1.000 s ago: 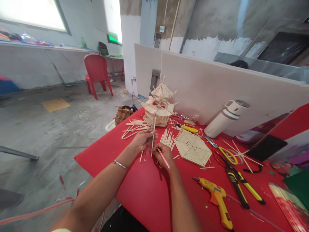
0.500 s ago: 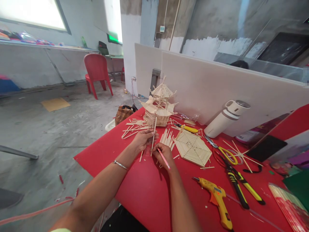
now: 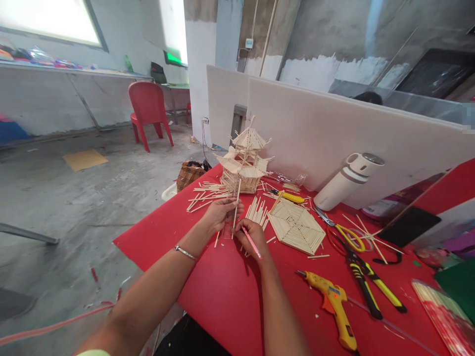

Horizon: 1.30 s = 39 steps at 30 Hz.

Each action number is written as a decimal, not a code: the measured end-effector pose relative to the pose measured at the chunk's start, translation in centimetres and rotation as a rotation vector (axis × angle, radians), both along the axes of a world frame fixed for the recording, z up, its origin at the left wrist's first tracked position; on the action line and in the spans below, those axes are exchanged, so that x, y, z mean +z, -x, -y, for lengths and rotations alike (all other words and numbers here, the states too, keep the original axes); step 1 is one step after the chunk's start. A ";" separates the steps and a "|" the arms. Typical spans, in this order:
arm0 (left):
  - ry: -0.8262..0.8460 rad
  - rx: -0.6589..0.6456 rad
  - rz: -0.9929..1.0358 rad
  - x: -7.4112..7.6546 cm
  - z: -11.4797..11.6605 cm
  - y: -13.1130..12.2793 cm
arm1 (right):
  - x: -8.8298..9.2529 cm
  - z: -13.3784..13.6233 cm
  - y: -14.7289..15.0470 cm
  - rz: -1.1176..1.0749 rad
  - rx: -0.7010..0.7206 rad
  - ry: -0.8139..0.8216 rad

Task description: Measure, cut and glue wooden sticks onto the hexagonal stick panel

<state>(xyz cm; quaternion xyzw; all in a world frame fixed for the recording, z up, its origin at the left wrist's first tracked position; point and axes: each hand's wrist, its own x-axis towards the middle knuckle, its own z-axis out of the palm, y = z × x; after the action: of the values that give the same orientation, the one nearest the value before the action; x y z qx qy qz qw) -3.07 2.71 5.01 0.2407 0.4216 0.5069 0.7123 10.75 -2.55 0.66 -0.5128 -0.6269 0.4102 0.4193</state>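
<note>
My left hand is closed on a thin wooden stick and a clear ruler that lies along it. A pink pencil is gripped in my right hand, whose fingertips meet the stick's near end. Just beyond my hands stands a pagoda model built of sticks, with tiered roofs. Loose sticks lie close to my right hand, and more cut sticks are scattered left of the model. A flat hexagonal stick panel rests to the right.
On the red table lie a yellow glue gun, pliers, yellow-handled scissors and a yellow cutter knife. A white thermos leans near the white partition. A bundle of sticks sits at the right.
</note>
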 end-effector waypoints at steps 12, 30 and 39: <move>-0.019 -0.006 -0.004 0.2 0.2 0.0 | 0.0 0.0 -0.1 0.003 -0.007 -0.006; -0.092 -0.004 0.038 0.4 0.8 -0.2 | 4.8 2.2 0.4 -0.137 -0.351 -0.330; -0.158 -0.013 0.029 0.4 1.4 -0.7 | 5.0 1.8 0.8 -0.068 -0.375 -0.409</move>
<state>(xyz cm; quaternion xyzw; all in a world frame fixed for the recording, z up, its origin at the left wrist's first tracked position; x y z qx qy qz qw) -2.39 1.26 5.45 0.2915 0.3683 0.5376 0.7003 9.99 -4.33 5.63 -0.5104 -0.5763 0.2076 0.6035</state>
